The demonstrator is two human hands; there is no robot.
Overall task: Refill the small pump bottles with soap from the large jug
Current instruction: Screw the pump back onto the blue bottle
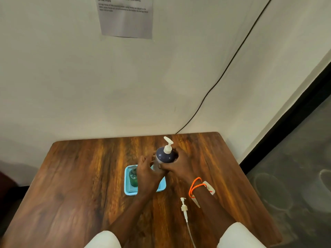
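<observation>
A wooden table (pixel 75 185) with streaky brown grain and rounded corners stands against a plain pale wall. Near its middle lies a light-blue plastic tray (pixel 127 191), rectangular with a mesh floor, and in its left half a small green bottle (pixel 133 178) of translucent plastic stands with its neck open, no pump on it. The left hand (pixel 147 173) reaches over the tray from the near side; its fingers curl toward the left flank of the jug (pixel 163 157), and they seem to hold it, though the contact itself is hard to see. The jug is a tall round bottle, dark across its domed shoulder and clear lower down, topped by a white pump with its spout pointing far and left; it stands at the tray's far right corner, between the two hands. The right hand (pixel 180 167) wraps round the jug's right side, thumb across the near face, fingers hidden behind. That wrist carries an orange cord bracelet (pixel 194 187) and a white tag. Near and just left of the right forearm, a loose white pump (pixel 184 208) lies flat on the wood, its thin clear tube trailing toward the near edge.
</observation>
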